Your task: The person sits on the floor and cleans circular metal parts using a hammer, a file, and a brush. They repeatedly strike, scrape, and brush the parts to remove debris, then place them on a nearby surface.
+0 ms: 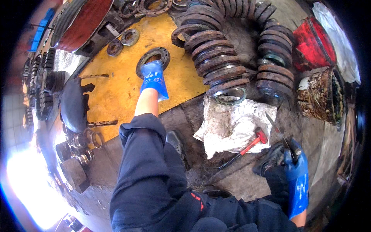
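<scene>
My left hand (pixel 152 72), in a blue rubber glove, reaches out over a yellow metal sheet. It is closed on the near edge of a dark, greasy metal ring (pixel 164 57) with holes around its rim. The fingertips are partly hidden inside the ring's opening. At lower right my right hand (pixel 295 159), gloved in blue too, grips a long thin-bladed knife (pixel 276 128) by its handle. The blade points up and to the left, past a stained white cloth (pixel 220 131) on the floor. A red-headed hammer (pixel 249 146) lies partly on that cloth.
Rusty rings stand packed in a curved row (pixel 212 50) beyond the cloth. Two smaller rings (pixel 130 37) rest on the yellow sheet (pixel 116 89). A red container (pixel 315 44) and a dirty bucket (pixel 320 94) stand at right. Metal parts (pixel 83 149) lie at left.
</scene>
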A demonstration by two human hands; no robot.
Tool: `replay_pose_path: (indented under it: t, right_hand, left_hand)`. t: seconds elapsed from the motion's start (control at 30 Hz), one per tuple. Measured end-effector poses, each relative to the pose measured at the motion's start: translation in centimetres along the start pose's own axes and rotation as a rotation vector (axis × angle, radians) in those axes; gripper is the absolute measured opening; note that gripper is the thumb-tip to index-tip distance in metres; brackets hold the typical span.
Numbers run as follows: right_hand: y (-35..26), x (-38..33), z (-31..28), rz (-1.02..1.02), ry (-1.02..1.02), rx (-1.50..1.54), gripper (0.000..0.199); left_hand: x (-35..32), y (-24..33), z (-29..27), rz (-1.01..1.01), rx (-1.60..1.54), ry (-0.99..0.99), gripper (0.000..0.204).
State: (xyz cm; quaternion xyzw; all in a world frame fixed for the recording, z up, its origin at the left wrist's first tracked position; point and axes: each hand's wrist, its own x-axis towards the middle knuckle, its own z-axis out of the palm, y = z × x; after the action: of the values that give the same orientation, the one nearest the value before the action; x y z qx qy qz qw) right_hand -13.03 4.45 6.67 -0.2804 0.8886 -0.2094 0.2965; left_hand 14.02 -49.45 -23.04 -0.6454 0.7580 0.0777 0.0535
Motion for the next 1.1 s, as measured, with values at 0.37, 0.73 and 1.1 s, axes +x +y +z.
replay_pose_path:
  t: [0.37, 0.73, 1.1]
  right_hand:
    - [1.8, -1.8, -3.2, 0.282, 0.11, 0.755, 0.042]
    - [4.5, -4.0, -10.4, 0.291, -0.048, 1.743, 0.049]
    - [5.7, -7.4, -13.1, -0.118, -0.235, 2.023, 0.062]
  left_hand:
    - [-9.2, 4.7, -3.2, 0.48, 0.45, -0.272, 0.031]
    - [-27.3, 19.7, -13.5, 0.946, 0.357, -0.183, 0.035]
    - [-46.4, 18.2, -11.9, 0.964, -0.001, -0.429, 0.056]
